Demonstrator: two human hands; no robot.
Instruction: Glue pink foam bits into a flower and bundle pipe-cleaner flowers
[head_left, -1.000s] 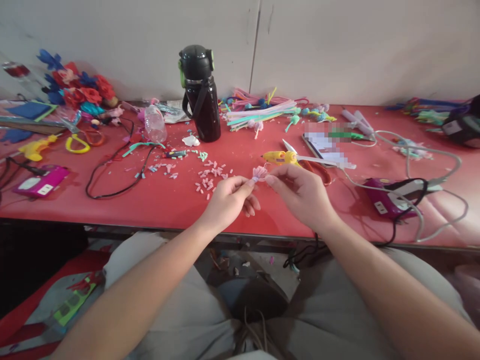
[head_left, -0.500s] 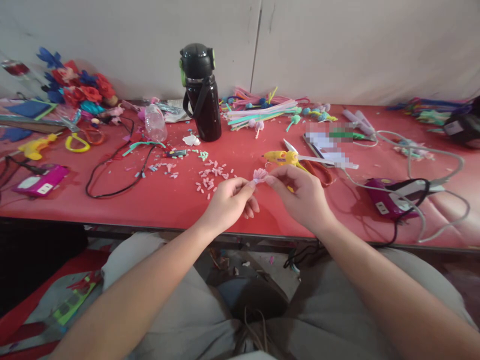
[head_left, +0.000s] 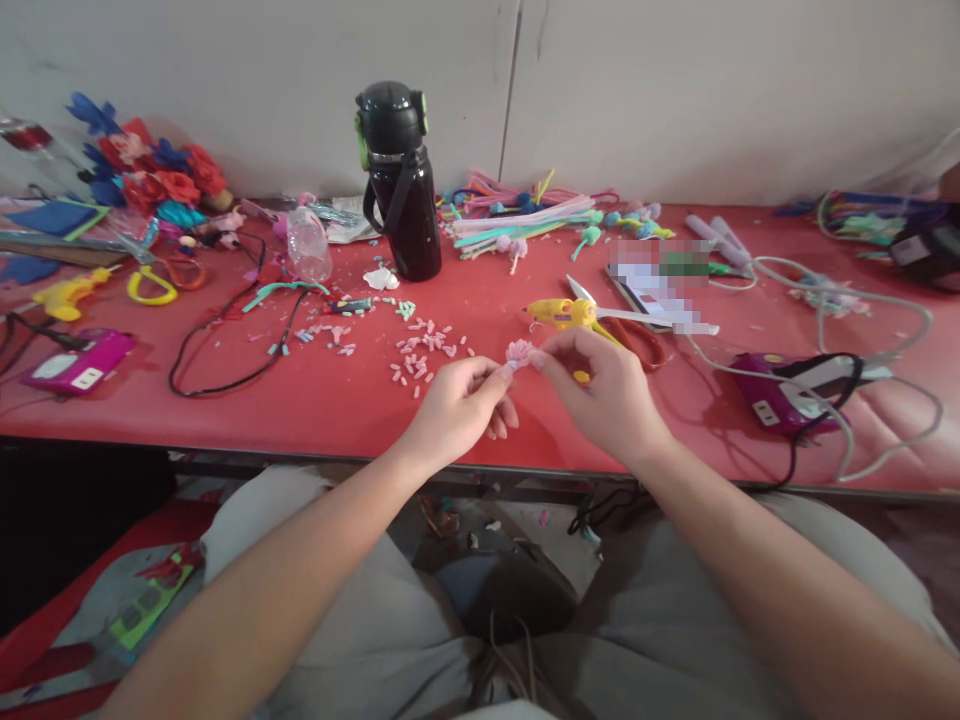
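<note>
My left hand (head_left: 463, 405) pinches a small pink fuzzy flower-like piece (head_left: 518, 352) between thumb and forefinger, above the red tabletop (head_left: 360, 410). From the other side my right hand (head_left: 600, 390) is closed at the piece's right edge, thumb against forefinger; whether a separate bit sits in that pinch is too small to tell. Just left of my left hand lie many short pink cut pieces (head_left: 426, 350). Behind my right hand rests a yellow glue gun (head_left: 559, 312) with a white glue stick, partly hidden by the fingers, beside orange-handled scissors (head_left: 649, 350).
A black bottle (head_left: 405, 215) stands at the back, with a bundle of pipe cleaners (head_left: 525, 228) to its right. Magenta power sockets (head_left: 780, 395) with looping cables lie on the right, another magenta socket (head_left: 81, 362) on the left. A phone (head_left: 652, 290) lies behind the scissors.
Both hands keep nearly the same pose around the pink piece. The right fingertips have shifted very slightly toward it. The whole view has moved a little.
</note>
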